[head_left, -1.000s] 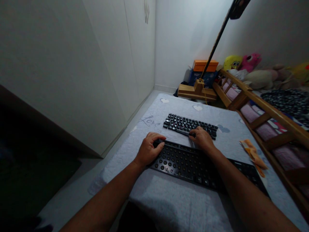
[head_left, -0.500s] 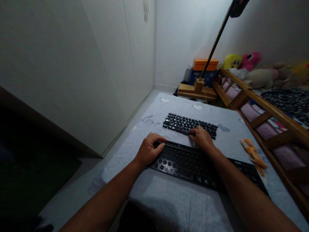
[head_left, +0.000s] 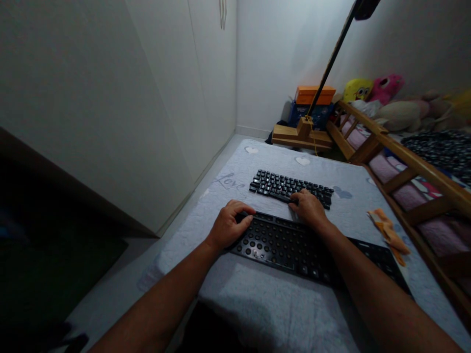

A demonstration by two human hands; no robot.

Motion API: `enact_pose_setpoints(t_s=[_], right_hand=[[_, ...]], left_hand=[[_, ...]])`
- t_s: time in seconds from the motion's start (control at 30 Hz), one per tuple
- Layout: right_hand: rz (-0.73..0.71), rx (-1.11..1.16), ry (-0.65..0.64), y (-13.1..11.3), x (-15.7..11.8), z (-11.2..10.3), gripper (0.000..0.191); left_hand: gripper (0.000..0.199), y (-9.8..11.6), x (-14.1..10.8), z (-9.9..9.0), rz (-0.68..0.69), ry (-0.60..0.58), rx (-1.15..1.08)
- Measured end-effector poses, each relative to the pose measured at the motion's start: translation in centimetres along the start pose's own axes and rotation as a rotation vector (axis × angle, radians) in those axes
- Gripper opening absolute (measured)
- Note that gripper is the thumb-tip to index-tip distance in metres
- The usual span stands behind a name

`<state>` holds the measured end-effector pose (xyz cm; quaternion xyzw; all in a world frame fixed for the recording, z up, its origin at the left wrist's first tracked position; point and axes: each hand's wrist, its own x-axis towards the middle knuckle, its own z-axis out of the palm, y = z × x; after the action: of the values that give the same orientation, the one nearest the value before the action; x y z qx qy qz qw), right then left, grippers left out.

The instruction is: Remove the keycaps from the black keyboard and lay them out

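Big white cupboard (head_left: 158,98) off to the left of my hands. My left hand (head_left: 231,226) is curled around the far left corner of the black keyboard base (head_left: 272,245), thumb and fingers close together on it. The base lies flat on the cloth-covered worktop (head_left: 257,299), running right from that hand and under my right forearm, rows of round spots showing where caps would sit. The loose keys (head_left: 283,185) are laid out in keyboard order just beyond the base, ahead of both hands. My right hand (head_left: 308,208) is at their near edge, fingers bunched pretty narrow by the long key; can't tell if they're actually gripping anything. Right of that forearm there's more black panel (head_left: 380,257), and I can't tell if it's joined to the base. Further right sits a crumpled orange cloth (head_left: 389,233), then the wooden bed rail (head_left: 415,164).
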<state>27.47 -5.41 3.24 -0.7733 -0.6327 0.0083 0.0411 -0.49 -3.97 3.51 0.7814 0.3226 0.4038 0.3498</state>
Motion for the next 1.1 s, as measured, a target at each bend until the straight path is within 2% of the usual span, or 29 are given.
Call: enact_pose_setpoints(t_s=[0.7, 0.93, 1.1], right_hand=[[-0.006, 0.011, 0.034, 0.0, -0.2, 0.2, 0.019], [-0.02, 0.042, 0.085, -0.2, -0.7, -0.8, 0.021], [-0.105, 0.168, 0.215, -0.6, -3.0, -2.4, 0.021]], left_hand=[[0.011, -0.4, 0.0, 0.0, 0.013, -0.024, 0.015], [0.018, -0.5, 0.0, 0.1, 0.049, -0.116, 0.025], [0.012, -0.3, 0.0, 0.0, 0.103, -0.205, 0.061]])
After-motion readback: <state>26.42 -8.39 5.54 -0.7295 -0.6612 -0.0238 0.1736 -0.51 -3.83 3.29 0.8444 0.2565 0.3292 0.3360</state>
